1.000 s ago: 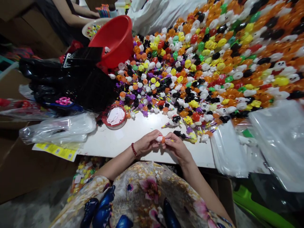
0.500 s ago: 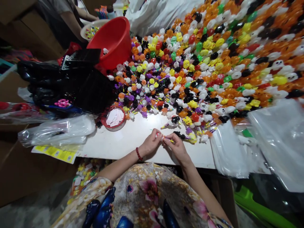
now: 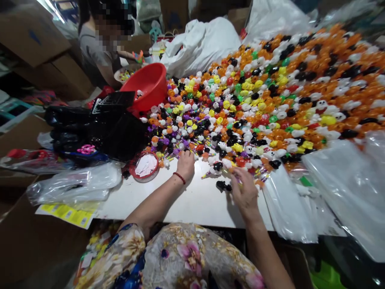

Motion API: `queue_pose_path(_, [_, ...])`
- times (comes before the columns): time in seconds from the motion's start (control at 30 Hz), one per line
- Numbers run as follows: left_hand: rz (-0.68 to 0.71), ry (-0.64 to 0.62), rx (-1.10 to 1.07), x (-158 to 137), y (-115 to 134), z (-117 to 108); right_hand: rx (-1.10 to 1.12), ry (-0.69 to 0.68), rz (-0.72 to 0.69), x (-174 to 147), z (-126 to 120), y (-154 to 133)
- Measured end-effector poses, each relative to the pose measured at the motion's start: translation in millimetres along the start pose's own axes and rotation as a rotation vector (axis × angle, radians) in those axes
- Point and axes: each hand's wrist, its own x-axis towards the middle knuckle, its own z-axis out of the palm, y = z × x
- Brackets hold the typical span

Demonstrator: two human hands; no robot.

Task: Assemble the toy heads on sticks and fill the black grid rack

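Observation:
My left hand [image 3: 185, 163] is at the near edge of a heap of small plastic figures [image 3: 183, 131], many with striped stems. Its bent fingers are drawn together, and the fingertips are hidden among the pieces. My right hand [image 3: 245, 190] lies at the heap's front, thumb and fingers closing around a small, pale yellowish piece, too covered to make out. Just left of that hand, a black figure [image 3: 223, 186] rests on the white table [image 3: 198, 202]. Above it sits another black figure [image 3: 217, 165] by a striped stem.
A red basket [image 3: 145, 176] of white paper slips stands left of my hands. Behind are a red tub [image 3: 150, 86] and black plastic bags [image 3: 120, 128]. Clear bags lie left [image 3: 81, 182] and right [image 3: 288, 200]. Larger figures [image 3: 300, 88] pile up at right. A person works at the back left.
My hands have parted from the small figure they held together. The left moved up to the heap, the right moved rightward to its front. The view has tilted up.

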Motion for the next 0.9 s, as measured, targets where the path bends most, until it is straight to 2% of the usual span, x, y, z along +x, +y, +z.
queue_pose_path(0.1, [0.039, 0.063, -0.008, -2, 1, 4, 0.186, -0.187, 0.026, -15, 22, -23])
queue_pose_path(0.17, [0.067, 0.144, -0.114, -14, 5, 6, 0.256, -0.252, 0.046, -23, 38, -34])
queue_pose_path(0.23, [0.12, 0.171, -0.259, -31, 10, 7, 0.295, -0.277, 0.058, -26, 51, -39])
queue_pose_path(0.33, [0.299, 0.046, -0.466, -52, 17, 5, 0.278, -0.223, 0.078, -23, 64, -35])
queue_pose_path(0.4, [0.36, -0.037, -0.541, -52, 20, 1, 0.254, -0.149, 0.095, -18, 66, -30])
queue_pose_path(0.47, [0.277, -0.01, -0.519, -38, 22, -4, 0.263, -0.1, 0.122, -15, 64, -24])
queue_pose_path(0.57, [0.072, 0.083, -0.32, 2, 23, -9, 0.331, -0.126, 0.186, -15, 59, -20])
queue_pose_path(0.67, [-0.04, 0.014, -0.115, 42, 27, -6, 0.385, -0.21, 0.246, -21, 54, -21])
queue_pose_path(0.73, [-0.091, -0.037, -0.068, 59, 29, -1, 0.4, -0.258, 0.259, -25, 51, -22])
queue_pose_path(0.8, [-0.111, -0.023, -0.114, 65, 29, 5, 0.41, -0.283, 0.267, -29, 46, -22])
queue_pose_path(0.9, [-0.12, 0.109, -0.36, 57, 24, 9, 0.426, -0.273, 0.32, -29, 36, -23])
